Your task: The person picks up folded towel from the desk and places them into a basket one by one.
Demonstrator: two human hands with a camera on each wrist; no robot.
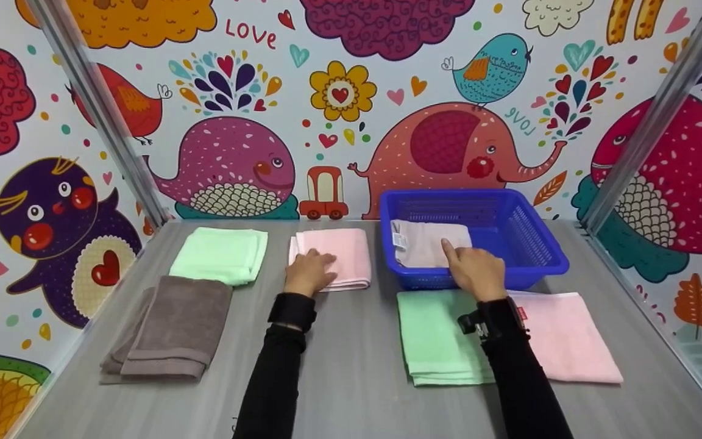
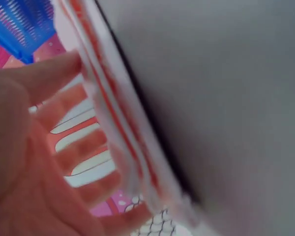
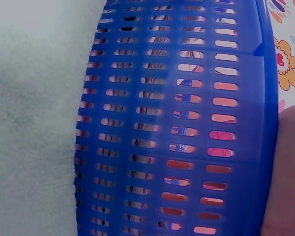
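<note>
Apparently a folded towel was being settled into the basket point(image 1: 546, 247): the right hand point(image 1: 478, 272) reached over the near rim, its forefinger stretched out onto the grey towel point(image 1: 427, 242) that lay flat in the basket's left half, the other fingers loosely bent and gripping nothing that showed. The left hand point(image 1: 309, 272) rested on the folded pink towel point(image 1: 342, 256) just left of the basket; its fingers lay on the near edge, and whether they pinched the cloth I could not tell. The next move looked to call for a firm hold on that pink towel and a lift clear over the basket's wall.

Around them lay a green towel point(image 1: 222, 253) and a brown towel point(image 1: 171, 326) to the left, with a second green towel point(image 1: 433, 338) and a second pink one point(image 1: 564, 335) under the right forearm. Only the basket wall stood between pink towel and basket.
</note>
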